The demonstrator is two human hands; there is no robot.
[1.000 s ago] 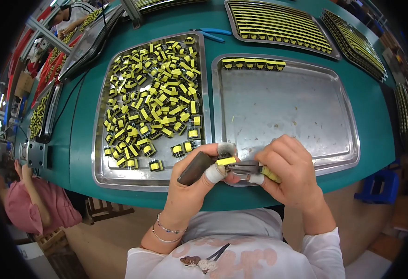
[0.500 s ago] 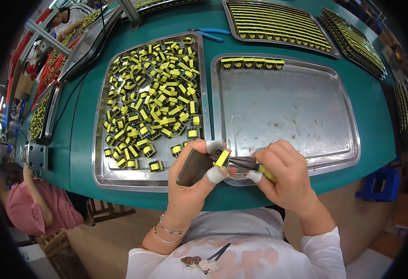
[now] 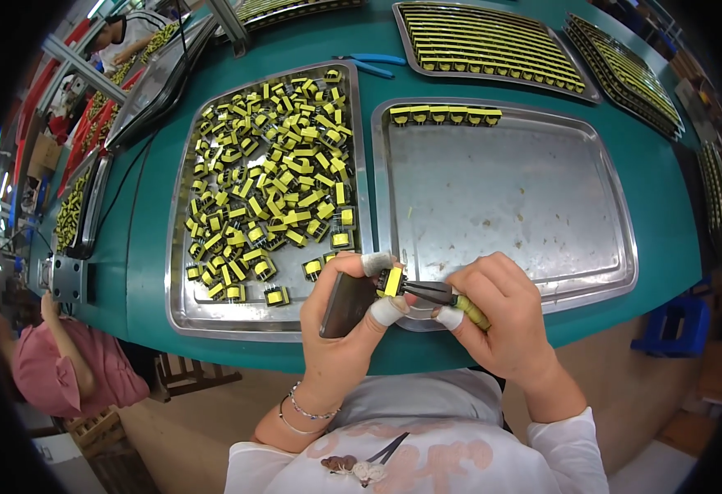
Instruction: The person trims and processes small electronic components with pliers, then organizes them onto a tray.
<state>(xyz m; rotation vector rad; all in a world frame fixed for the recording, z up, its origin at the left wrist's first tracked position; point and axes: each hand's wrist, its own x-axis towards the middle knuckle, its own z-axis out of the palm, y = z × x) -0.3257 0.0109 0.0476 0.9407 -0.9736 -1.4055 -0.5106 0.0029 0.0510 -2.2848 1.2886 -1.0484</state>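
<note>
My left hand (image 3: 338,356), with white tape on thumb and forefinger, pinches a small yellow-and-black transformer (image 3: 392,281). A dark flat block (image 3: 347,305) also rests in that hand, against the palm. Closed around the yellow-green wrapped handles of long-nose pliers (image 3: 432,291) is my right hand (image 3: 505,325), its thumb taped too. The pliers' dark tips meet the pin side of the transformer. Both hands are over the near edges of two metal trays. The left tray (image 3: 178,280) holds many loose transformers; the right tray (image 3: 619,198) has one short row at its far left.
Blue-handled pliers (image 3: 375,59) lie behind the trays on the green table (image 3: 151,247). Farther back stand a tray of neatly rowed transformers (image 3: 493,49) and a stack of filled trays (image 3: 624,78). A person in pink (image 3: 73,362) sits at left. A blue stool (image 3: 672,328) stands at right.
The transformer and the dark block have turned slightly in my left hand and are more upright. The pliers have shifted a little with my right hand, tips still at the transformer.
</note>
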